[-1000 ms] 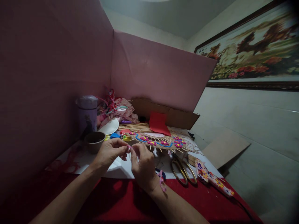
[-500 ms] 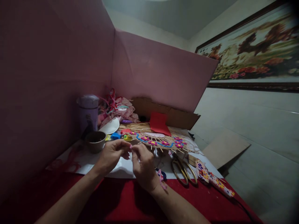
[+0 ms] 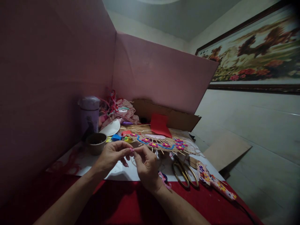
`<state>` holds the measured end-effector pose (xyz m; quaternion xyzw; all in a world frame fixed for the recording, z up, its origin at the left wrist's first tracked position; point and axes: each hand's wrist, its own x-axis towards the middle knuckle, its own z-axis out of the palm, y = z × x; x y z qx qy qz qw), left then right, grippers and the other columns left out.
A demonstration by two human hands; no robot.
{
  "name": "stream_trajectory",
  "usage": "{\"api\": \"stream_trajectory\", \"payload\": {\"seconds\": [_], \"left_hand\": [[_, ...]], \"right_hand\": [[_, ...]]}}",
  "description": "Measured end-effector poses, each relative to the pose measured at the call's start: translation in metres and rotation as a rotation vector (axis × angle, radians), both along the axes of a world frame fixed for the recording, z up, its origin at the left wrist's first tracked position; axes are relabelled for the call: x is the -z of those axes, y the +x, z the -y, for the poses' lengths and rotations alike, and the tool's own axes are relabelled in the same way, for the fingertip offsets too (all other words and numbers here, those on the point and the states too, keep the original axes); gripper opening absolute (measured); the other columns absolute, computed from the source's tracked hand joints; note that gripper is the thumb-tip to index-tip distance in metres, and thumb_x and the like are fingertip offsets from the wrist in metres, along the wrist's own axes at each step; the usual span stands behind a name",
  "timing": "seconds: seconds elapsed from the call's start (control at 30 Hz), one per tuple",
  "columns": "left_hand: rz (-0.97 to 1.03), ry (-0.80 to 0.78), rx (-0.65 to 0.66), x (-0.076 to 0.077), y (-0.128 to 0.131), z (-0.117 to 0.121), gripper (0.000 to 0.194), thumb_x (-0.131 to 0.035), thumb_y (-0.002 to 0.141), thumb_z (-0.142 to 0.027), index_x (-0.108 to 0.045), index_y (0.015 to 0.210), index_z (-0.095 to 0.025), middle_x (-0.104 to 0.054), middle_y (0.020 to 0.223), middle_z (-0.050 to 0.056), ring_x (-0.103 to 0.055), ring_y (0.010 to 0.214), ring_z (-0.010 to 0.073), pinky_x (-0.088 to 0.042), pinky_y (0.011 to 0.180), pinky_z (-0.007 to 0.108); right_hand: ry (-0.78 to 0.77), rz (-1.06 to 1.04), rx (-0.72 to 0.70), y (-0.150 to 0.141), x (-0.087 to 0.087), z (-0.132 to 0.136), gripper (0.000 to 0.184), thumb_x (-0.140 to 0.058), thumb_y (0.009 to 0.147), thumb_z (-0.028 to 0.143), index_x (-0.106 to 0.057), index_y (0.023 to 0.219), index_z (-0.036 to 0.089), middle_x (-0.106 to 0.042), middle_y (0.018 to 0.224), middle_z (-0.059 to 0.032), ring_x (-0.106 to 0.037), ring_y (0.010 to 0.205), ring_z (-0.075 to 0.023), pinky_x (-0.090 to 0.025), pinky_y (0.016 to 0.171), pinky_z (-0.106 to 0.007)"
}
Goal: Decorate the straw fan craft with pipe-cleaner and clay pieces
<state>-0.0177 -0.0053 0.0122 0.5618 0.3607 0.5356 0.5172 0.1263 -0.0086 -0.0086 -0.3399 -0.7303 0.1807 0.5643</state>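
A small pink piece [image 3: 131, 150] is pinched between my two hands, its kind too small to make out. Thumb and forefinger of my left hand [image 3: 115, 155] close on it from one side. From the other side the fingertips of my right hand [image 3: 146, 165] press against it. Just beyond them lies a cardboard strip [image 3: 161, 146] with sticks along its edges, decorated with pink flowers and a wavy blue line. A pink fuzzy strand [image 3: 166, 181] shows by my right wrist. Gold-handled scissors [image 3: 184, 175] rest to the right of that hand.
At the left stand a grey-brown cup [image 3: 96, 144] and a lilac lidded container [image 3: 89, 115]. A flower-patterned glue gun [image 3: 217, 182] with a cord lies at the right. Behind are sticks, red paper [image 3: 160, 125], a white scalloped piece [image 3: 112, 128] and small coloured packets [image 3: 116, 137].
My fingers shift slightly around the pink piece, and more of it now shows between the fingertips. My right hand has turned and moved a little to the right. The table items stay put.
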Motion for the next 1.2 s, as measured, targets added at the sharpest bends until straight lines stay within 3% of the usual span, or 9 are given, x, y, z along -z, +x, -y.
{"api": "stream_trajectory", "payload": {"seconds": [0.2, 0.43, 0.67, 0.87, 1.03, 1.2], "left_hand": [[-0.054, 0.04, -0.024, 0.003, 0.003, -0.001, 0.027, -0.07, 0.063, -0.036, -0.057, 0.065, -0.014, -0.052, 0.051, -0.004, -0.05, 0.04, 0.0091, -0.047, 0.037, 0.023], [-0.261, 0.168, -0.235, 0.012, 0.006, -0.002, 0.012, -0.064, 0.066, -0.023, -0.056, 0.06, -0.016, -0.052, 0.054, -0.003, -0.05, 0.043, 0.0097, -0.047, 0.038, 0.022], [-0.024, 0.026, -0.089, 0.005, 0.006, -0.003, 0.025, -0.072, 0.061, -0.033, -0.063, 0.071, -0.012, -0.059, 0.058, -0.001, -0.053, 0.046, 0.0104, -0.048, 0.043, 0.023], [-0.027, -0.067, -0.023, 0.005, 0.002, -0.003, 0.029, -0.075, 0.057, -0.034, -0.061, 0.068, -0.012, -0.059, 0.055, -0.001, -0.052, 0.041, 0.0097, -0.048, 0.041, 0.024], [-0.122, -0.035, -0.136, 0.005, 0.004, -0.003, 0.02, -0.069, 0.059, -0.029, -0.057, 0.063, -0.013, -0.056, 0.05, -0.003, -0.051, 0.039, 0.0097, -0.045, 0.038, 0.023], [-0.313, 0.05, -0.317, 0.016, 0.006, -0.003, 0.01, -0.061, 0.065, -0.023, -0.055, 0.061, -0.015, -0.054, 0.05, -0.004, -0.05, 0.038, 0.0099, -0.042, 0.036, 0.021]], "right_hand": [[0.007, 0.024, 0.076, 0.0, -0.001, -0.001, 0.012, -0.051, 0.082, 0.021, -0.057, 0.073, 0.017, -0.058, 0.063, 0.0004, -0.053, 0.056, -0.0117, -0.04, 0.052, -0.022], [-0.072, 0.077, 0.001, -0.001, 0.005, -0.004, 0.012, -0.049, 0.082, 0.017, -0.056, 0.073, 0.018, -0.057, 0.065, 0.0009, -0.053, 0.061, -0.0118, -0.039, 0.053, -0.021], [-0.1, -0.013, 0.033, -0.003, 0.004, -0.004, 0.013, -0.048, 0.086, 0.023, -0.054, 0.076, 0.018, -0.059, 0.07, 0.0003, -0.053, 0.061, -0.0119, -0.038, 0.054, -0.022], [-0.075, 0.034, 0.06, -0.002, 0.004, -0.004, 0.014, -0.049, 0.086, 0.025, -0.055, 0.076, 0.017, -0.058, 0.069, 0.0, -0.052, 0.061, -0.0122, -0.038, 0.055, -0.023], [-0.059, 0.145, 0.093, -0.001, 0.0, -0.005, 0.014, -0.052, 0.083, 0.021, -0.054, 0.069, 0.017, -0.055, 0.066, 0.0, -0.05, 0.062, -0.0128, -0.036, 0.057, -0.024], [-0.087, 0.177, 0.015, -0.001, -0.001, -0.003, 0.014, -0.049, 0.083, 0.016, -0.055, 0.07, 0.017, -0.056, 0.068, -0.0005, -0.051, 0.065, -0.013, -0.036, 0.059, -0.024]]}}
